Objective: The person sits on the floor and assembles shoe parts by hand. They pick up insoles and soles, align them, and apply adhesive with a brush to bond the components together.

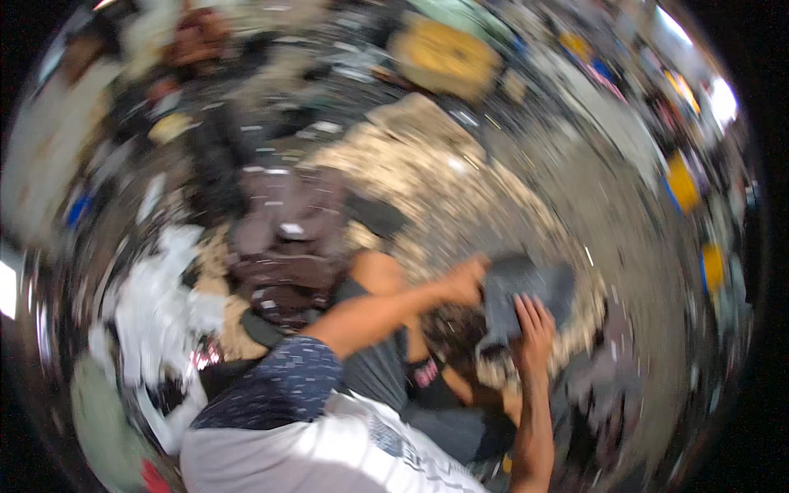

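Motion blurs much of the head view. A dark grey, flexible-looking piece (528, 289) lies between my hands, right of centre; I cannot make out whether it is fabric, leather or rubber. My left hand (467, 281) reaches across from the left, its fingers closed at the piece's left edge. From below comes my right hand (536, 327), its fingers over the piece's lower right part and its thumb hidden. Beyond my left forearm stands a pile of dark brown pieces (288, 222), smooth and rounded.
Tan, crumpled sheeting (460, 181) spreads on the floor ahead. White plastic-like bags (168, 304) lie at the left. A yellow bundle (448, 56) sits at the far side. Dark scraps (604, 382) lie at the right, and yellow-and-blue objects (682, 182) stand farther right.
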`<state>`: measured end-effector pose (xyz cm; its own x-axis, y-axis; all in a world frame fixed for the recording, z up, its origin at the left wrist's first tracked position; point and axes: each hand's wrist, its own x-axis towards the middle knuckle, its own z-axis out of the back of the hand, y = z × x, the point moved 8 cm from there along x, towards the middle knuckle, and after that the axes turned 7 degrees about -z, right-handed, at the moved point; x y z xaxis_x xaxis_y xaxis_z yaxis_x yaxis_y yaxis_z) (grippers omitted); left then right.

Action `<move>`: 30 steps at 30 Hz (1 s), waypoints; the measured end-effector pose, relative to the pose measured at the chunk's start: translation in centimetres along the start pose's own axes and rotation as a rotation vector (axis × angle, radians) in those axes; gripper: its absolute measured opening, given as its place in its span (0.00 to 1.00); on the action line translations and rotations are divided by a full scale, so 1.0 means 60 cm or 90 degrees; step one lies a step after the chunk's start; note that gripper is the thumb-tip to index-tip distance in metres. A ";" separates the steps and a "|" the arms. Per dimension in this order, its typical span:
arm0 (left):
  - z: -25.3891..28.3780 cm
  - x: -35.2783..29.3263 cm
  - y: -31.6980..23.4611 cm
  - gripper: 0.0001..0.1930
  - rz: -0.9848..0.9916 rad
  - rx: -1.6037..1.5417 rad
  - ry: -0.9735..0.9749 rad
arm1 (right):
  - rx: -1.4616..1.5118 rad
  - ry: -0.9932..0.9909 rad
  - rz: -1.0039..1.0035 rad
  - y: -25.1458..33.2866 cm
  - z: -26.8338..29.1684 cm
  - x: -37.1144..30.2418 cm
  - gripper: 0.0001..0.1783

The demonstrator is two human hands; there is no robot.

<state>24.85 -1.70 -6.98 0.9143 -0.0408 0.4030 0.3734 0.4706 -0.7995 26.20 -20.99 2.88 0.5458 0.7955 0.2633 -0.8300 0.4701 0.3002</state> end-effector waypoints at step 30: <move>-0.071 0.013 0.075 0.60 0.192 0.064 0.320 | 1.022 -0.779 -0.632 -0.402 0.208 -0.387 0.28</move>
<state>27.93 -3.36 -12.13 0.9492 -0.2925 -0.1157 0.0906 0.6064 -0.7900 35.01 -55.57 0.94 0.9093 -0.2645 -0.3212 0.0723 -0.6598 0.7479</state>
